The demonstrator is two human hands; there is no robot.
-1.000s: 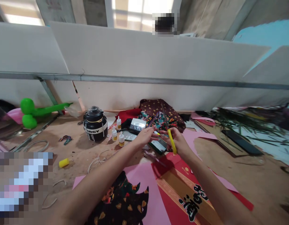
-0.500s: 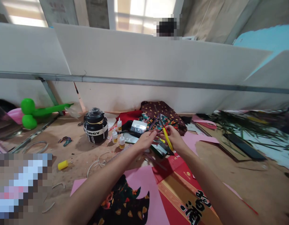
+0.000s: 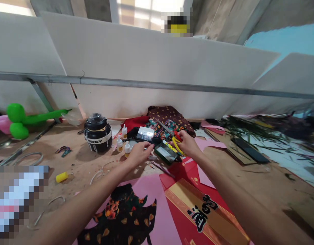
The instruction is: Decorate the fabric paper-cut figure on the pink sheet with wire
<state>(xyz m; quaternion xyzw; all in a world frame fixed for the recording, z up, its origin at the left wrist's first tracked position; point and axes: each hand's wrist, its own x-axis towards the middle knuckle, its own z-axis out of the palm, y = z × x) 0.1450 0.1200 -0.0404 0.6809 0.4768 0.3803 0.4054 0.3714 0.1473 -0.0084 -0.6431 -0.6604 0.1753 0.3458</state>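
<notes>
My right hand (image 3: pixel 188 144) is closed round the yellow and red handles of a pair of scissors (image 3: pixel 176 141), whose blades point up and left over a pile of patterned cloth (image 3: pixel 169 119). My left hand (image 3: pixel 141 152) is closed, fingertips pinched together beside a dark green box (image 3: pixel 166 153); anything between them is too small to name. Patterned fabric pieces (image 3: pixel 131 217) lie on pink paper (image 3: pixel 162 204) in front of me, next to a red and gold bag with black lettering (image 3: pixel 195 204).
Small white glue bottles (image 3: pixel 119 144) and a black jug (image 3: pixel 98 132) stand left of my hands. A green balloon (image 3: pixel 18 119) lies far left. Green leaves (image 3: pixel 248 132) and a black phone (image 3: pixel 250 150) lie right. A white panel (image 3: pixel 146 58) runs behind.
My hands have moved apart, the left one toward the left and away from the scissors. The scissors now show their blades over the cloth. The whole view has shifted slightly.
</notes>
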